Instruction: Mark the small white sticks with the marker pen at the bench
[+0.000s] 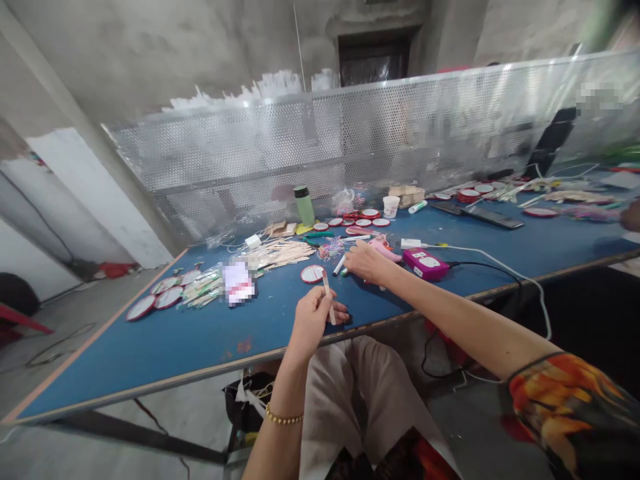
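Observation:
My left hand (316,315) is closed round a flat wooden craft stick (328,297), held nearly upright over the table's front edge. My right hand (369,264) reaches across the table, its fingers curled downward; what they grip, if anything, is hidden. A white pen-like stick (339,265) lies at its fingertips. Just behind that hand is a pink tool (387,249) that looks like a glue gun, partly covered. A round white disc with a red rim (313,274) lies beyond my left hand. Small colourful strands (331,249) are heaped nearby.
The blue table (200,353) carries loose craft sticks (287,254), bagged sticks (203,288), a phone (239,283), a green bottle (304,206), a paper cup (391,207) and a purple box (425,264) with a cable. A perforated metal screen (260,150) stands behind. Another person's hand (631,217) shows far right.

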The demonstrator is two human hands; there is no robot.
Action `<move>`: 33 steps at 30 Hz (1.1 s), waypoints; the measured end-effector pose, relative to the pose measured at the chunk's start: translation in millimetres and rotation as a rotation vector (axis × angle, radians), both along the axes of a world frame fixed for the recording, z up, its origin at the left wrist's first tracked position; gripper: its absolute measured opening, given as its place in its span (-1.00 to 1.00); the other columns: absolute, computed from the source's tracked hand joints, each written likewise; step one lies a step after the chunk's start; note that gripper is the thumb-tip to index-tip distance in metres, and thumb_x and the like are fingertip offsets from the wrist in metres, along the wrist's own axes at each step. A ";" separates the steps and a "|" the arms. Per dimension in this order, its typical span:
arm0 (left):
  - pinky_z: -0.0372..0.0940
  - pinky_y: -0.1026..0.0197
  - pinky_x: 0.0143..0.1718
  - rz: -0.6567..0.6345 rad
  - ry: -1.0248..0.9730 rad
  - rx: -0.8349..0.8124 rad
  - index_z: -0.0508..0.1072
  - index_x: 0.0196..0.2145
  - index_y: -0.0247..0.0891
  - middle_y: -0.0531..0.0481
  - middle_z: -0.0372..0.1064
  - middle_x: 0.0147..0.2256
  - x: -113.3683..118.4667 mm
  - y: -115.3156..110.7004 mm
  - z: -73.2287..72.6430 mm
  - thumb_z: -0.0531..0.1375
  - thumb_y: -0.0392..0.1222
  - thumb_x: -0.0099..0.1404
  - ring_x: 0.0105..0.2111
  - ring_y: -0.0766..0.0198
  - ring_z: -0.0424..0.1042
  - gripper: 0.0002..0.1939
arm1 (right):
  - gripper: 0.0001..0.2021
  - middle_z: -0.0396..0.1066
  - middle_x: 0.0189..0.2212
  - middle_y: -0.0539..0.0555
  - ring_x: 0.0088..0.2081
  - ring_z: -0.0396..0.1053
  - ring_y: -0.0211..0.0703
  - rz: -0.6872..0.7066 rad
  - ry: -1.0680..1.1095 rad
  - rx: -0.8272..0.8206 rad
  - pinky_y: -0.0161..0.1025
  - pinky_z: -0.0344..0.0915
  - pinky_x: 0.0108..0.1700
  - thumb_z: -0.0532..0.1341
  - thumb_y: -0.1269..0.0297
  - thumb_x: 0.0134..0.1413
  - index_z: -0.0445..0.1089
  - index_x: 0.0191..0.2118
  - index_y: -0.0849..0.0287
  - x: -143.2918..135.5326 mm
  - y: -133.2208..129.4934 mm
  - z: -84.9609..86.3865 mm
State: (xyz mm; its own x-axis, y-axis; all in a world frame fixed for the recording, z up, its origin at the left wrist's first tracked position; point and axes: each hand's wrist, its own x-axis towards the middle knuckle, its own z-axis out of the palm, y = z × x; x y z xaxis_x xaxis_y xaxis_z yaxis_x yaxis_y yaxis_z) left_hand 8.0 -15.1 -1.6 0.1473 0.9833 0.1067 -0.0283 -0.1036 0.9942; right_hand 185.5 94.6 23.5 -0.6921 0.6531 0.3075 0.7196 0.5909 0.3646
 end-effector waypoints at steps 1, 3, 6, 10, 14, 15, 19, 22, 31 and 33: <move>0.43 0.23 -0.47 -0.002 -0.002 -0.003 0.34 -0.32 -0.28 -0.01 0.51 -0.52 0.1 0.1 0.4 0.20 0.07 0.16 -0.54 0.22 0.54 -0.67 | -0.82 0.52 -0.40 0.18 -0.33 0.40 -0.10 0.009 -0.014 -0.002 -0.15 0.14 -0.17 0.16 0.57 0.14 0.46 -0.43 0.29 1.8 1.4 2.6; 0.42 0.24 -0.49 0.007 -0.014 -0.020 0.34 -0.33 -0.28 -0.01 0.51 -0.53 0.3 0.2 1.2 0.21 0.07 0.15 -0.55 0.22 0.53 -0.66 | -0.82 0.51 -0.37 0.16 -0.34 0.39 -0.12 0.081 -0.048 0.038 -0.16 0.14 -0.18 0.11 0.54 0.19 0.44 -0.35 0.27 5.9 1.8 8.6; 0.42 0.24 -0.49 0.004 -0.035 -0.053 0.33 -0.36 -0.30 -0.05 0.51 -0.52 0.5 -0.2 2.2 0.23 0.05 0.14 -0.55 0.22 0.53 -0.66 | -0.84 0.47 -0.39 0.14 -0.38 0.37 -0.14 0.170 0.129 0.186 -0.18 0.16 -0.22 0.07 0.50 0.21 0.38 -0.30 0.25 9.6 -11.1 15.9; 0.41 0.26 -0.49 -0.005 -0.067 -0.062 0.33 -0.37 -0.32 -0.08 0.52 -0.51 0.7 -0.6 2.4 0.25 0.04 0.13 -0.55 0.24 0.53 -0.66 | -0.88 0.38 -0.53 -0.01 -0.52 0.29 -0.25 0.235 0.841 0.165 -0.29 0.20 -0.38 0.11 0.26 0.21 0.32 -0.31 0.16 2.3 -57.4 14.9; 0.41 0.28 -0.50 0.006 -0.094 -0.068 0.30 -0.35 -0.30 -0.06 0.51 -0.52 1.3 -0.7 2.4 0.25 0.09 0.13 -0.55 0.25 0.54 -0.62 | -0.80 0.35 -0.62 -0.08 -0.69 0.20 -0.35 0.248 1.546 -0.131 -0.35 0.16 -0.60 0.10 0.15 0.22 0.35 -0.31 0.15 -17.0 -96.9 2.1; 0.41 0.29 -0.51 0.010 -0.098 -0.065 0.29 -0.34 -0.29 -0.05 0.51 -0.52 1.5 -0.6 2.5 0.24 0.10 0.14 -0.55 0.25 0.54 -0.61 | -0.76 0.38 -0.61 -0.07 -0.71 0.21 -0.34 0.282 1.656 -0.224 -0.34 0.18 -0.62 0.09 0.12 0.23 0.37 -0.27 0.16 -22.5 -100.1 -1.7; 0.40 0.30 -0.52 0.019 -0.097 -0.068 0.26 -0.30 -0.26 -0.01 0.50 -0.53 1.5 0.3 2.1 0.23 0.12 0.17 -0.56 0.25 0.54 -0.61 | -0.75 0.43 -0.59 -0.04 -0.69 0.30 -0.32 0.335 1.840 -0.400 -0.34 0.27 -0.61 0.15 0.07 0.17 0.38 -0.27 0.17 -41.7 -92.1 -14.3; 0.42 0.27 -0.51 0.018 -0.099 -0.076 0.25 -0.29 -0.25 0.01 0.49 -0.55 0.7 1.8 0.1 0.24 0.12 0.16 -0.57 0.23 0.54 -0.60 | -0.78 0.42 -0.57 -0.05 -0.68 0.31 -0.33 0.336 1.814 -0.430 -0.36 0.28 -0.62 0.24 0.10 0.10 0.36 -0.35 0.17 -48.5 -84.9 -19.8; 0.43 0.23 -0.46 -0.010 -0.085 -0.070 0.36 -0.33 -0.30 -0.02 0.51 -0.52 -0.9 6.1 -5.1 0.30 0.02 0.12 -0.56 0.24 0.52 -0.66 | -0.80 0.45 -0.51 0.01 -0.53 0.44 -0.23 0.299 1.651 -0.386 -0.29 0.39 -0.44 0.23 0.13 0.12 0.43 -0.28 0.17 -46.2 -88.4 -26.6; 0.43 0.21 -0.45 -0.008 -0.101 -0.083 0.37 -0.32 -0.29 0.00 0.50 -0.52 -1.1 6.1 -5.1 0.30 0.02 0.13 -0.56 0.23 0.52 -0.67 | -0.78 0.47 -0.50 0.02 -0.50 0.46 -0.20 0.311 1.644 -0.416 -0.26 0.40 -0.41 0.24 0.11 0.10 0.43 -0.25 0.17 -45.8 -87.9 -27.1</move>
